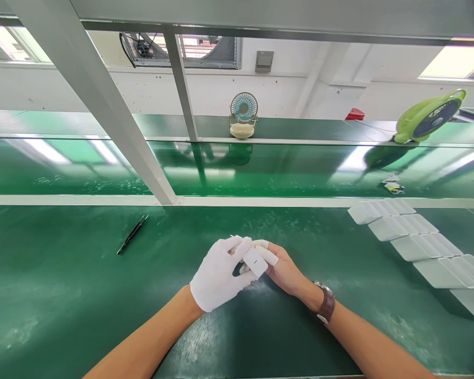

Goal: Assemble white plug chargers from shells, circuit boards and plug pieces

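Note:
Between both hands is a small white square piece point(255, 262) with rounded corners and a short dark mark on its face. My left hand point(221, 273), in a white glove, is closed on its left side, with the thumb and fingertips against it. Fingers of my right hand point(281, 268) wear white finger covers and grip the piece from the right. The undersides of the fingers and the back of the piece are hidden. Black tweezers point(132, 235) lie on the green table point(82, 305), left of my hands and apart from them.
Several white rectangular boxes point(418, 246) form a slanting row on the right. A pale rail and a slanted grey post point(122, 110) border the table's far side. Beyond stand a small cream fan point(244, 110), a green fan point(428, 117) and a red object point(355, 114).

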A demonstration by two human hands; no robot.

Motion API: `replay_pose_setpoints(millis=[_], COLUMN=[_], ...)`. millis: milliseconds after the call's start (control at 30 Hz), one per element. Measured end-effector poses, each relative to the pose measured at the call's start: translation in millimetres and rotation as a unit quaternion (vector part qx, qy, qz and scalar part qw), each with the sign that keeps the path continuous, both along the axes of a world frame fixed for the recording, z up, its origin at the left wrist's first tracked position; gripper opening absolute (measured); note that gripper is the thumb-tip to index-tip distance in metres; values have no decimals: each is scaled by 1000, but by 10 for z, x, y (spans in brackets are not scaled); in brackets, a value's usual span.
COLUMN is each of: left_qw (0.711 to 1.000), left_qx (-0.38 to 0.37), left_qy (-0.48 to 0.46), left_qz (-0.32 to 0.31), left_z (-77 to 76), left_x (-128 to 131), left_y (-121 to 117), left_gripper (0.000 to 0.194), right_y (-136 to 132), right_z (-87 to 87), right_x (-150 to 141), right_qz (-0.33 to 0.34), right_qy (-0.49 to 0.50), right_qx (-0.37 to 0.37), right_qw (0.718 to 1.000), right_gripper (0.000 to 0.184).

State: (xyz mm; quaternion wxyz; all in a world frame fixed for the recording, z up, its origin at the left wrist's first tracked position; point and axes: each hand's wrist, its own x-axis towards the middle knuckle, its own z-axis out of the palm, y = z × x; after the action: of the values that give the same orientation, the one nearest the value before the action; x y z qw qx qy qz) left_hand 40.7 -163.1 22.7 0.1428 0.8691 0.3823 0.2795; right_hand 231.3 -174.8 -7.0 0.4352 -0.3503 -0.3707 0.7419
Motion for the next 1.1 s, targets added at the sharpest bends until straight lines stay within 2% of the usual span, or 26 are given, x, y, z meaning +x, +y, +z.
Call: replay_pose_setpoints(millis=[167, 267, 333, 433, 500, 567, 700, 833, 967, 1100], left_qw=[998, 997, 995, 991, 989, 990, 994, 995, 992, 985], left_qx=[-59, -77, -89, -123, -135, -126, -100, -92, -113, -156], left_qy=[-22, -17, -6, 13, 16, 7, -7, -7, 3, 13], left_qz=[5, 25, 50, 59, 56, 55, 50, 48, 59, 66], left_z=[15, -10, -48, -131, -194, -252, -302, -267, -249, -262], left_x=[1, 0, -7, -29, -49, -70, -94, -84, -74, -82], left_y=[43, 94, 129, 165, 176, 182, 206, 227, 223, 220], left_gripper=[44, 47, 55, 71, 70, 61, 43, 43, 41, 32], right_y=[2, 4, 6, 7, 5, -1, -13, -9, 1, 4], right_z=[-30, -87, -111, -110, -100, -96, -98, -63, -43, -86], right_x=[-1, 17, 38, 74, 89, 97, 108, 136, 162, 166], right_qz=[-12, -82, -133, -139, -121, -102, -84, -99, -87, -69], right_qy=[-23, -91, -178, -329, -387, -404, -422, -411, -420, -460], right_qx=[19, 93, 183, 314, 370, 407, 442, 458, 471, 487], right_qw=[999, 988, 958, 880, 836, 813, 787, 782, 771, 739], right_gripper=[34, 32, 27, 25, 31, 37, 44, 45, 41, 39])
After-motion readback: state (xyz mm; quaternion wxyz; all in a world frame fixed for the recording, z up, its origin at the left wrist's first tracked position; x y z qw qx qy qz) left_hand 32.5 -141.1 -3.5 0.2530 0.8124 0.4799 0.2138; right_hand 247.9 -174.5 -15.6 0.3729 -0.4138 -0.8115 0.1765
